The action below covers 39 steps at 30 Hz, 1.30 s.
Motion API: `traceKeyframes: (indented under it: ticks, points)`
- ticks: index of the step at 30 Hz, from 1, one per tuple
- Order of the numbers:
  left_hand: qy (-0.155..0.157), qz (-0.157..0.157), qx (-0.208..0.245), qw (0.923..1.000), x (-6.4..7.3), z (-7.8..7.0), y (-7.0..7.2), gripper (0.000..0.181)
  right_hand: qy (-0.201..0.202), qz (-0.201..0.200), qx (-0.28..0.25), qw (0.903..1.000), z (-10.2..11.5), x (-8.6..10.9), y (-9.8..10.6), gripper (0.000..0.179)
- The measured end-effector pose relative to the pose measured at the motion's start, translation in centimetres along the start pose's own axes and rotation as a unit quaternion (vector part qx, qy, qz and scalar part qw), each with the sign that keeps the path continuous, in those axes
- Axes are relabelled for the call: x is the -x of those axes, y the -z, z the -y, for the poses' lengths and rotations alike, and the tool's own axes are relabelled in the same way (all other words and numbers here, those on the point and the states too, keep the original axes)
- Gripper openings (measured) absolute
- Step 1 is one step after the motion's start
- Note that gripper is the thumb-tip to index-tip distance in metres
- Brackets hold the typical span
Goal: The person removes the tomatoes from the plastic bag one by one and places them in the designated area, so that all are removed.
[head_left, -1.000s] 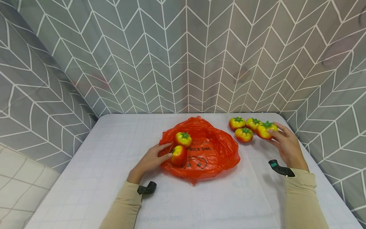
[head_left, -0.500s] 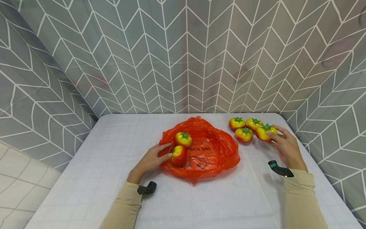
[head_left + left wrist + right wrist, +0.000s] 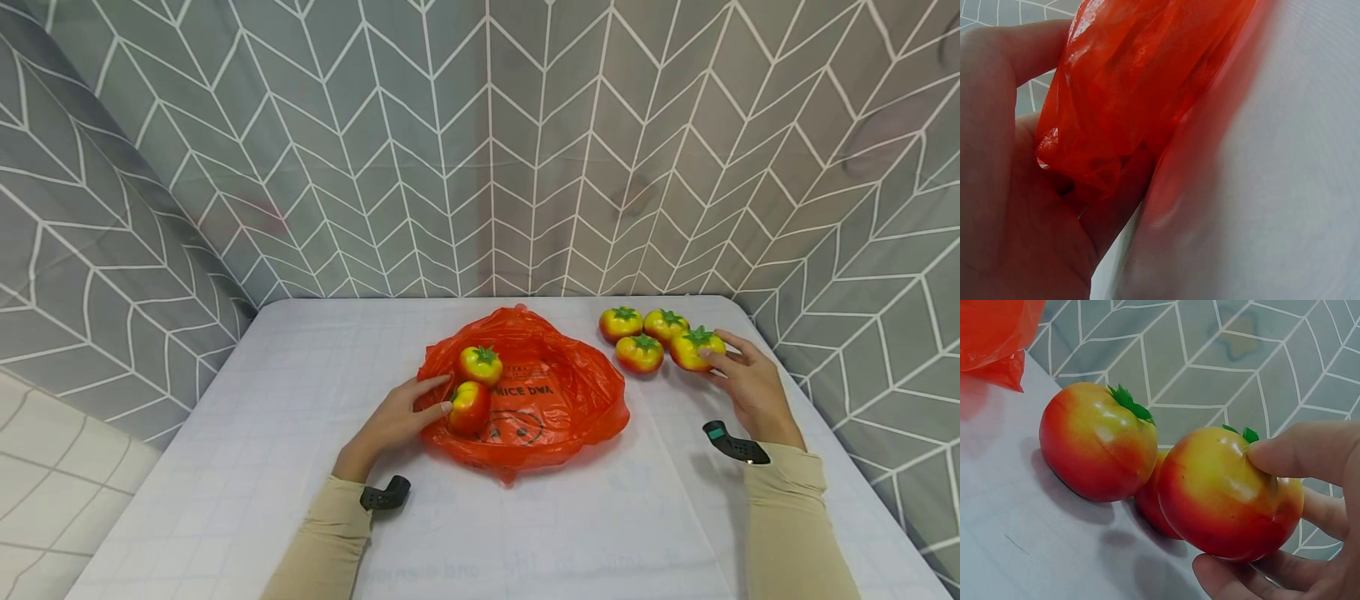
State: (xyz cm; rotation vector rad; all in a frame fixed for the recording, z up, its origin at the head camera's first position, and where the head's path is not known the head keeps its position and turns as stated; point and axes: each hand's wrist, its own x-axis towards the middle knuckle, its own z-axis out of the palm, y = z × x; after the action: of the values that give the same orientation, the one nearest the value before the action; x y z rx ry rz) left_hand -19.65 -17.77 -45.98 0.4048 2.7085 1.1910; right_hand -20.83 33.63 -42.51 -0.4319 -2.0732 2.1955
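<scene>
In the head view a red plastic bag [image 3: 555,425] lies spread with its mouth up, and two red-yellow tomatoes sit in its left side: a rear tomato [image 3: 480,367] and a front tomato [image 3: 470,408]. My left hand [image 3: 397,419] holds the bag's left edge beside them; up close, thumb and fingers lie around the red film [image 3: 1129,81]. At the right, my right hand [image 3: 753,387] grips another tomato [image 3: 696,350] between thumb and fingers. The right wrist view shows this gripped tomato [image 3: 1222,500] slightly above the cloth, its underside against the fingers.
Beside the gripped tomato stand several more: a back-left tomato [image 3: 620,323], a back-right tomato [image 3: 663,325] and a front tomato [image 3: 640,356]. A white cloth [image 3: 285,400] covers the table. A grey patterned curtain [image 3: 517,167] hangs behind and at both sides.
My right hand has shifted slightly left and down with the tomato in its grip. The left hand and the bag look unchanged.
</scene>
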Motion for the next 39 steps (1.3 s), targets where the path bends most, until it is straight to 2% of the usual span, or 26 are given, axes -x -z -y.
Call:
traceKeyframes:
  ticks: [5, 12, 17, 21, 27, 35, 39]
  points:
    - [0.003, 0.000, 0.003, 1.0000, 0.0, -0.1, 0.0, 0.063, -0.008, -0.008, 0.027, 0.9996, -0.4, -0.3, 0.0, 0.080]
    - [0.007, 0.000, -0.001, 1.0000, 0.0, -0.1, 0.0, 0.064, -0.014, -0.015, 0.105, 0.9943, -1.0, -0.8, -0.1, 0.077]
    - [0.013, 0.000, 0.000, 0.9999, 0.1, -0.1, 0.0, 0.065, -0.013, -0.018, 0.133, 0.9908, -1.3, -0.9, 0.0, 0.074]
    - [0.005, -0.001, -0.005, 1.0000, 0.0, 0.0, 0.0, 0.065, -0.015, -0.018, 0.153, 0.9880, -1.4, -0.8, -0.1, 0.073]
    - [-0.018, -0.004, -0.011, 0.9998, 0.1, 0.0, 0.1, 0.062, -0.023, -0.008, 0.164, 0.9862, -1.3, -0.6, -0.2, 0.075]
    - [-0.024, -0.003, -0.006, 0.9997, 0.0, 0.1, 0.1, 0.062, -0.018, -0.009, 0.165, 0.9861, -1.4, -0.8, -0.1, 0.074]
    - [-0.017, 0.000, -0.011, 0.9998, 0.0, 0.2, 0.1, 0.063, -0.012, -0.007, 0.171, 0.9852, -1.5, -0.9, -0.1, 0.072]
